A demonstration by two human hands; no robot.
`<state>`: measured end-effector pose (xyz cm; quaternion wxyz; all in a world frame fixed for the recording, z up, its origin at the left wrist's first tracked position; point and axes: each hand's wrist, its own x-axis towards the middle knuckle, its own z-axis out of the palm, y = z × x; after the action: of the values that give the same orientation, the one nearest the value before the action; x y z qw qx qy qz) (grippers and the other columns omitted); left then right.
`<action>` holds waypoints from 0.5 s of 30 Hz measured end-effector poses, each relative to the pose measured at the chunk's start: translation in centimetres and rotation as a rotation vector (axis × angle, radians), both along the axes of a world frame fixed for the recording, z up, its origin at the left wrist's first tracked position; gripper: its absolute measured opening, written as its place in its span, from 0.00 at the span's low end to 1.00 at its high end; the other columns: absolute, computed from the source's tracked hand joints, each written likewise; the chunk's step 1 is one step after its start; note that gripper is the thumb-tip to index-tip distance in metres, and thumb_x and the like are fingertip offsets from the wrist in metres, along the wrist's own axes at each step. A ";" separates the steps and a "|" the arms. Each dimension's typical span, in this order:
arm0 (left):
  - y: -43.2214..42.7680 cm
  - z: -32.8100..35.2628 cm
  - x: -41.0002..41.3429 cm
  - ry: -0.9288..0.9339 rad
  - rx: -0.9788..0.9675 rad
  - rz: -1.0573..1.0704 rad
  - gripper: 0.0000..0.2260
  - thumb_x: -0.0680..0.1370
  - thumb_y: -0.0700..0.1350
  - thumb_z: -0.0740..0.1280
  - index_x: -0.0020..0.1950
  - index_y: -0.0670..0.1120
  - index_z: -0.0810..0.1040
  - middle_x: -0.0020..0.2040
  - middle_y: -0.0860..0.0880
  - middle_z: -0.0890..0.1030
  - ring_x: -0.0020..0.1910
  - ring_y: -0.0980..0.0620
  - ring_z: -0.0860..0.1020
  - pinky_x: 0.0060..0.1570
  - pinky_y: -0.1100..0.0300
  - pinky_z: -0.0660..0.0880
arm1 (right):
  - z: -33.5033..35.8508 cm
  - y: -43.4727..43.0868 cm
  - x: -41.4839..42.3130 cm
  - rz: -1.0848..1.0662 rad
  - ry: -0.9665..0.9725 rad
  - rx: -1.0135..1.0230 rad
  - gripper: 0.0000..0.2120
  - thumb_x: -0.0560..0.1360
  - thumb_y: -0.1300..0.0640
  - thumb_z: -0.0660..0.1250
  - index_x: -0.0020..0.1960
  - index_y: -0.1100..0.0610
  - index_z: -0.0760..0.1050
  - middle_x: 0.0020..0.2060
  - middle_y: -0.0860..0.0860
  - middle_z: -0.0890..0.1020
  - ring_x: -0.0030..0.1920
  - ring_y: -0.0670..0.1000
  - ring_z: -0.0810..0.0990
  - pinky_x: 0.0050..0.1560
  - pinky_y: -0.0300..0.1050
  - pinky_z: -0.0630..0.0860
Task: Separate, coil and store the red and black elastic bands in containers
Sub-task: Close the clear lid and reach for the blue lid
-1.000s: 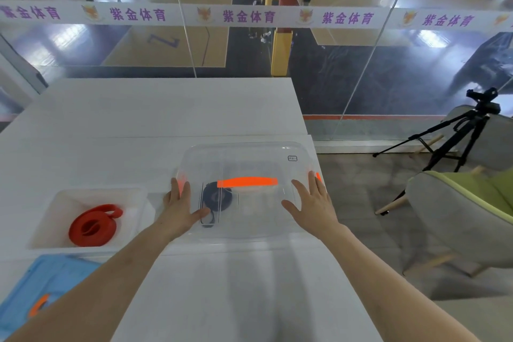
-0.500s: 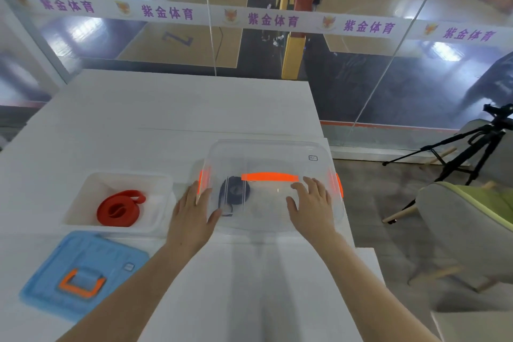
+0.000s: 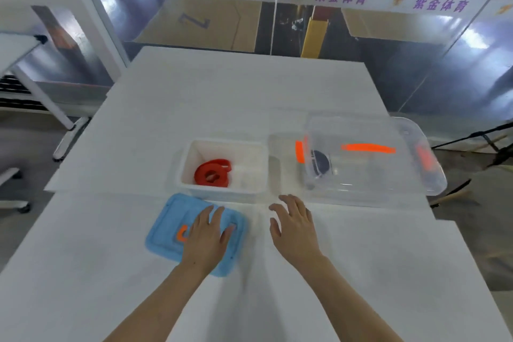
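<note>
White table (image 3: 249,91): left hand (image 3: 206,239) flat on blue lid (image 3: 166,233), right hand (image 3: 294,228) hovering.

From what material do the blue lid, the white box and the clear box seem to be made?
Blue lid: probably moulded plastic, matt, with raised ridges and an orange handle. White box: likely plastic, slightly translucent, smooth, with rounded corners. Clear box: transparent glossy plastic, apparently; the black band shows through it.

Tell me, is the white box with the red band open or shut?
Open: the white box has no lid, the red band lies exposed, and its blue lid rests on the table.
</note>
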<state>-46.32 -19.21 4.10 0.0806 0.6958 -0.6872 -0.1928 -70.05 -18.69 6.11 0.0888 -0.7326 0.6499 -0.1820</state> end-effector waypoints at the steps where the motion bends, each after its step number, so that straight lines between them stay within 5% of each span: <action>1: 0.3 -0.7 2.4 -0.008 0.026 -0.004 0.26 0.80 0.54 0.71 0.76 0.47 0.73 0.76 0.40 0.73 0.71 0.37 0.75 0.65 0.39 0.75 | -0.6 0.5 2.5 0.001 0.014 0.031 0.14 0.75 0.56 0.74 0.60 0.50 0.80 0.67 0.53 0.80 0.71 0.58 0.77 0.66 0.55 0.77; 6: 0.4 -3.5 10.9 -0.014 0.111 -0.042 0.28 0.80 0.51 0.71 0.77 0.44 0.71 0.77 0.35 0.70 0.75 0.33 0.71 0.72 0.38 0.71 | -3.6 1.8 10.5 0.003 0.032 0.203 0.18 0.75 0.54 0.73 0.65 0.50 0.80 0.68 0.53 0.81 0.69 0.58 0.79 0.63 0.55 0.79; 10: -0.7 -4.8 15.2 -0.045 0.178 -0.027 0.29 0.82 0.54 0.68 0.80 0.47 0.67 0.80 0.36 0.65 0.78 0.35 0.66 0.74 0.41 0.67 | -5.6 1.7 13.7 -0.020 0.048 0.392 0.22 0.82 0.50 0.64 0.76 0.49 0.72 0.77 0.50 0.70 0.77 0.53 0.69 0.73 0.49 0.67; 15: -2.9 -7.6 18.6 0.082 0.352 0.010 0.32 0.83 0.52 0.67 0.83 0.46 0.58 0.83 0.36 0.56 0.80 0.33 0.57 0.78 0.43 0.61 | -9.0 1.1 15.4 -0.177 0.021 0.642 0.30 0.82 0.48 0.63 0.82 0.50 0.60 0.79 0.60 0.64 0.75 0.62 0.69 0.75 0.55 0.70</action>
<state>-27.71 -22.09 -3.52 -0.0134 0.6940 -0.6357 -0.3378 -54.68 -17.61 -2.90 0.2924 -0.6098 0.7359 0.0328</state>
